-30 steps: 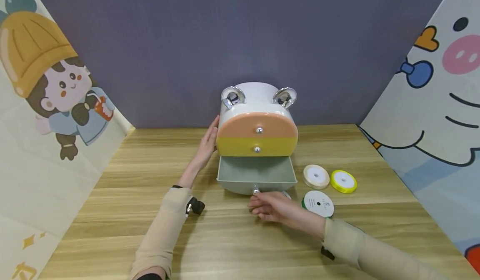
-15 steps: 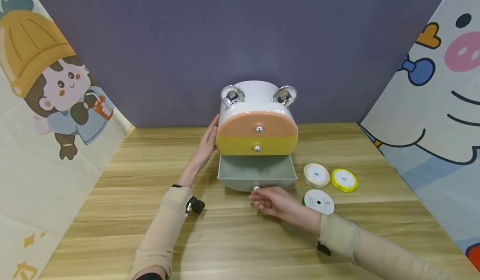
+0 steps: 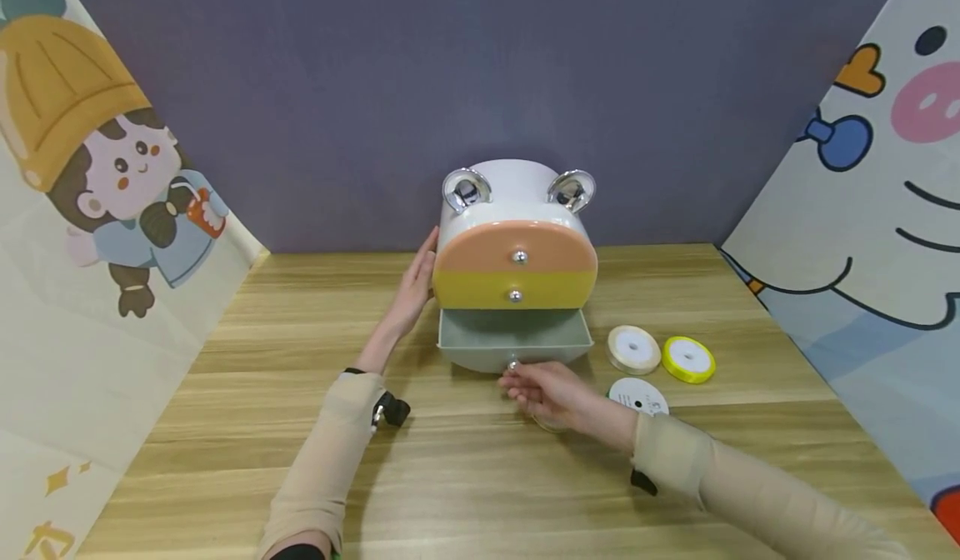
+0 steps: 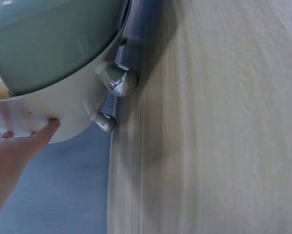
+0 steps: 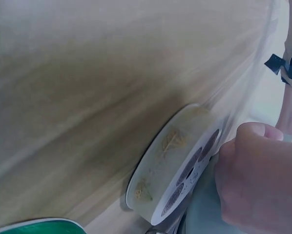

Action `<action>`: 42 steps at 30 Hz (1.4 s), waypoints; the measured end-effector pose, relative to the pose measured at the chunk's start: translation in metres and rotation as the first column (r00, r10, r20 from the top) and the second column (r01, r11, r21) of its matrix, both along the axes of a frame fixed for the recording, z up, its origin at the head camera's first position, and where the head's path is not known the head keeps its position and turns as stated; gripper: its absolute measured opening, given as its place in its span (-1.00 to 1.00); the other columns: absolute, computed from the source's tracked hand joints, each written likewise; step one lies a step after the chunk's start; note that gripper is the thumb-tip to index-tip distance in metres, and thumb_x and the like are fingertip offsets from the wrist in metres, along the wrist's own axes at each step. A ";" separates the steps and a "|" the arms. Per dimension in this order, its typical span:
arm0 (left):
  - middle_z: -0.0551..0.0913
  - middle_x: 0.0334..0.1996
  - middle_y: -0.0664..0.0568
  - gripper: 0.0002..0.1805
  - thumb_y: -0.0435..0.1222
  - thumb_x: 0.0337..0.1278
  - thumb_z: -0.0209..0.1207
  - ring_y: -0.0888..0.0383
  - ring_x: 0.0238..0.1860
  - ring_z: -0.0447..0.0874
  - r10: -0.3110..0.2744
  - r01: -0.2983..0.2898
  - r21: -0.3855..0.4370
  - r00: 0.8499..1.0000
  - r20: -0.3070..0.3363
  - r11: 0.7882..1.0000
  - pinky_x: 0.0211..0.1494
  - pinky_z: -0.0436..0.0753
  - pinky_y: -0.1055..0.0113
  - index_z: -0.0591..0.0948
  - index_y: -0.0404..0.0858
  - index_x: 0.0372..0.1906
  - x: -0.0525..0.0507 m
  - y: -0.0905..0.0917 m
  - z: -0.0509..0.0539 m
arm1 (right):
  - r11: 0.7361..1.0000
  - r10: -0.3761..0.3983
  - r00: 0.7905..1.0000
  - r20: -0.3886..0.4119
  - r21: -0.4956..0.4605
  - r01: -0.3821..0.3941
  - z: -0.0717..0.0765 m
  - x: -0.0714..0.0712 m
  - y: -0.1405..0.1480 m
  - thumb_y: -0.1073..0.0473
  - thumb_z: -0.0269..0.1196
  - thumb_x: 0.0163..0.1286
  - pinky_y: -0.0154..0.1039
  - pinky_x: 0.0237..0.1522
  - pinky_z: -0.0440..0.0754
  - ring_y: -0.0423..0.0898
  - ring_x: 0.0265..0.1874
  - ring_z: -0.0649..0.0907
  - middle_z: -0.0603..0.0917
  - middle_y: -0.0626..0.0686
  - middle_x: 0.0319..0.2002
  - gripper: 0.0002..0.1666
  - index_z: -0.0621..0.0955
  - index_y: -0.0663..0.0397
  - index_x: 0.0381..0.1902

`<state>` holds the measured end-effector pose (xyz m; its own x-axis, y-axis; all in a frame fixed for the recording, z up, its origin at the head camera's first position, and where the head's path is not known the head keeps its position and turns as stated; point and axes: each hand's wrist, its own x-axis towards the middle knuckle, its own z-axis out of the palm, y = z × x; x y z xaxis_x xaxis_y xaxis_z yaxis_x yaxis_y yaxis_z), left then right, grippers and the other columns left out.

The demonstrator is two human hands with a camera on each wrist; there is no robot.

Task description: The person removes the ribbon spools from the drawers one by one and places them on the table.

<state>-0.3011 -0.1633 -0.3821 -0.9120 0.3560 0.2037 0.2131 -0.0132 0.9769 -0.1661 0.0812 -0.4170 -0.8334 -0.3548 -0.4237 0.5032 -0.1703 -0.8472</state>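
A small white cabinet (image 3: 510,183) with two silver ear-like rings stands near the back wall. Its orange top drawer (image 3: 487,247) and yellow middle drawer (image 3: 472,289) are closed; the grey-green bottom drawer (image 3: 480,358) is pulled out, its visible inside bare. My right hand (image 3: 551,393) pinches the round silver knob (image 3: 513,366) of that bottom drawer, fingers curled in the right wrist view. Against the cabinet's left side rests my left hand (image 3: 411,293), its fingertips touching the white shell in the left wrist view. Silver feet (image 4: 121,80) show under the cabinet there.
Right of the cabinet lie ribbon spools: a cream one (image 3: 633,350), a yellow one (image 3: 688,360) and a green-edged one (image 3: 636,395), partly behind my right arm. A patterned ribbon spool (image 5: 173,170) sits under my right hand. A dark wall (image 3: 495,60) stands behind.
The bottom drawer has slid a little way in toward the cabinet, my right hand moving with its knob. More of the spool under that hand shows. My left hand stays put.
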 end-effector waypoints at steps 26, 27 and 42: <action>-0.09 0.63 0.13 -0.43 -0.10 0.62 -0.35 -0.09 0.59 0.02 -0.008 0.008 0.032 1.000 0.009 0.999 0.46 0.35 -0.21 -0.05 0.08 0.61 0.003 0.001 0.000 | 0.997 -0.076 0.996 0.040 0.003 0.076 0.004 -0.038 -0.006 0.20 0.00 0.57 -0.56 -0.40 0.58 -0.33 -0.48 0.65 0.77 -0.08 -0.39 -0.60 0.42 0.42 0.19; -0.10 0.63 0.13 -0.43 -0.10 0.62 -0.35 -0.10 0.59 0.02 -0.009 0.009 0.029 1.000 0.007 1.000 0.46 0.34 -0.21 -0.05 0.08 0.61 0.003 0.001 0.000 | 0.997 -0.080 0.996 0.040 0.015 0.080 0.004 -0.039 -0.007 0.20 0.01 0.57 -0.56 -0.40 0.58 -0.33 -0.48 0.65 0.77 -0.09 -0.39 -0.60 0.43 0.41 0.18; -0.11 0.63 0.14 -0.42 -0.09 0.62 -0.36 -0.09 0.59 0.02 -0.004 0.004 0.015 1.000 0.007 1.000 0.45 0.37 -0.20 -0.07 0.07 0.61 0.003 0.001 0.002 | 0.986 -0.099 0.995 0.016 0.135 0.096 0.005 -0.055 -0.010 0.13 0.00 0.59 -0.55 -0.46 0.56 -0.36 -0.52 0.64 0.75 -0.14 -0.42 -0.61 0.49 0.34 0.14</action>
